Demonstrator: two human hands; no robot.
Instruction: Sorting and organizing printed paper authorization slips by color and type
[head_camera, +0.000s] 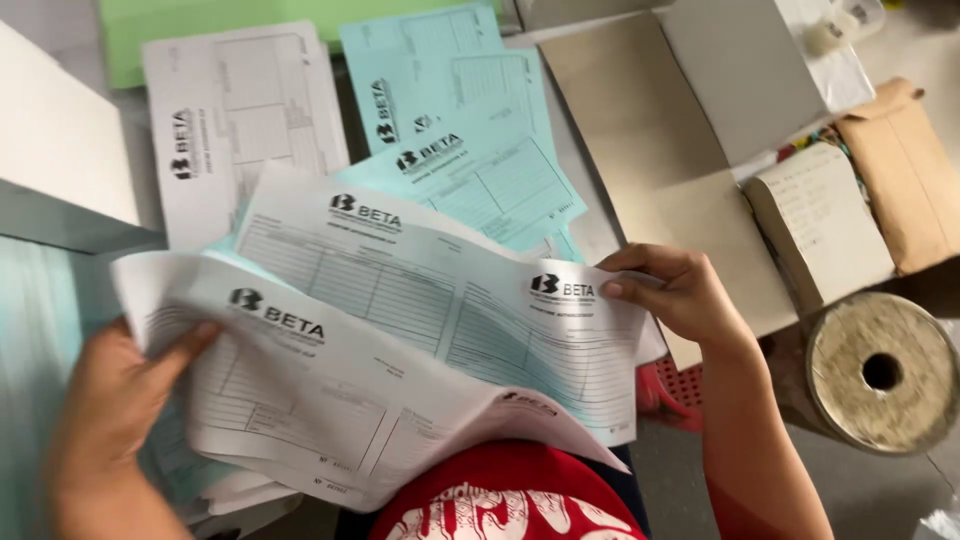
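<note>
Left hand (115, 400) closed on a curling sheaf of white printed paper forms (300, 390), thumb on top, held above the lap. Behind, pale blue printed forms (470, 150) fan across the table. Right hand (680, 295) pinches the sheaf's upper right corner; beside it, a grey cardboard sheet (650, 150) and 1 brown tape roll (880, 372).

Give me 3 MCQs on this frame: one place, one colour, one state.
1. Where is the tape roll?
A. lower right
B. upper left
C. on the forms

2. What colour are the sheets lying flat beyond the held forms?
A. yellow
B. pale blue
C. red

3. How does the right hand hold the white form?
A. flat palm on top
B. not touching
C. fingers pinching its right edge

Answers: 1 A, it sits beside the right forearm. 2 B, pale blue sheets fan out at top centre. 3 C, its fingertips close on the corner, while the left hand grips the stack's left side.
</note>
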